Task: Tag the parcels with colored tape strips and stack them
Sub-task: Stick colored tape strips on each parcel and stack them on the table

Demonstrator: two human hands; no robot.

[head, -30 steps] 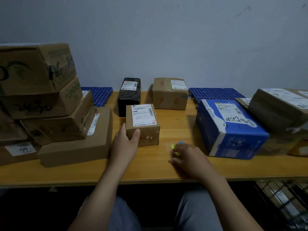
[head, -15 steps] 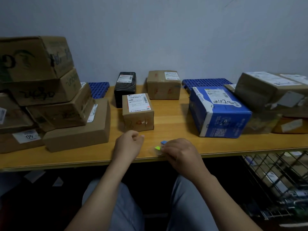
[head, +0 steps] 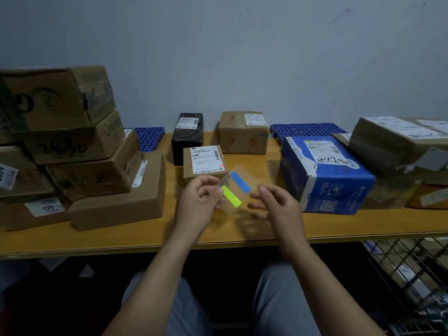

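In front of the small parcel [head: 205, 161], the left hand [head: 196, 204] pinches a clear sheet [head: 252, 179] in its grip (yellow strip [head: 231, 196], blue strip [head: 240, 181] on it); the right hand [head: 278, 207] has its grip loose, empty.

Dim, bluish indoor light, soft shadows, wide-angle bending at the edges, slight softness.

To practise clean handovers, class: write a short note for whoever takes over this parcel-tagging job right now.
Left grip pinches the clear sheet above the table; yellow-green strip and blue strip both on it, unpeeled.
Right grip hovers relaxed beside the sheet's right edge, holding nothing.
Small brown parcel sits just behind the sheet.
Done: stacked boxes at left; tags on them not visible.
Left: peel a strip, tag the small parcel, stack it; then likely black parcel, brown box, blue box.
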